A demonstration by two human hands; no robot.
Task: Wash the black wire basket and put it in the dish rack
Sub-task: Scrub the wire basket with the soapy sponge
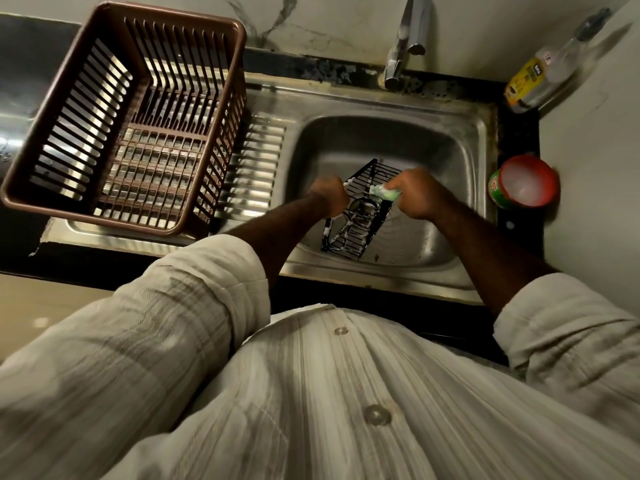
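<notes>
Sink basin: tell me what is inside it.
The black wire basket, streaked with suds. The left hand grips its rim; the right hand holds a green sponge against it. Whatever lies under the hands and basket is hidden.

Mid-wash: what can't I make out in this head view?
1. Head view: the left hand hides its own grip on the rim of the black wire basket.
2. Head view: the green scrubber is mostly buried in the right hand.
3. Head view: the bottle label is blurred and unreadable.
4. Head view: the faucet top is cut off by the upper edge.
</notes>
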